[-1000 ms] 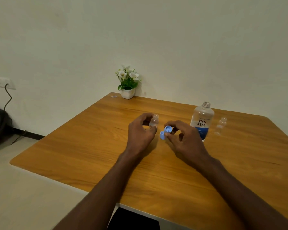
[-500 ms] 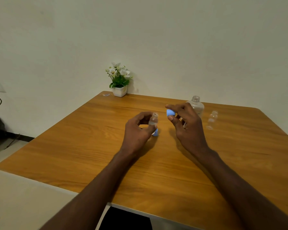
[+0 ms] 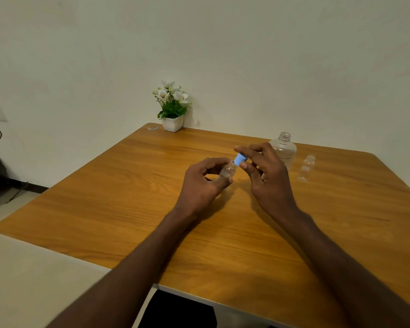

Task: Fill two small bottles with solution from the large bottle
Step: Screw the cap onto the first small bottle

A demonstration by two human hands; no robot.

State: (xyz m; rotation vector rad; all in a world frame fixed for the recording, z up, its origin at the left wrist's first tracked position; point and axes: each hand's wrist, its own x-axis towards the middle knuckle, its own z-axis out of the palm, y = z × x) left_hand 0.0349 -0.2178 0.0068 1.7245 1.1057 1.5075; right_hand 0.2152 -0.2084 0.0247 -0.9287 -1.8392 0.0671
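At the middle of the wooden worktop (image 3: 118, 209), the left hand (image 3: 202, 185) curls its fingers round a small clear bottle (image 3: 229, 171), while the right hand (image 3: 266, 176) pinches a blue cap (image 3: 240, 159) between thumb and forefinger right at that bottle's mouth. The uncapped large bottle (image 3: 284, 149) stands at two o'clock from the hands, partly behind the right hand. A second small bottle (image 3: 307, 167) stands open just beside it at three o'clock, and a potted plant (image 3: 172, 107) sits at the worktop's far edge at eleven o'clock.
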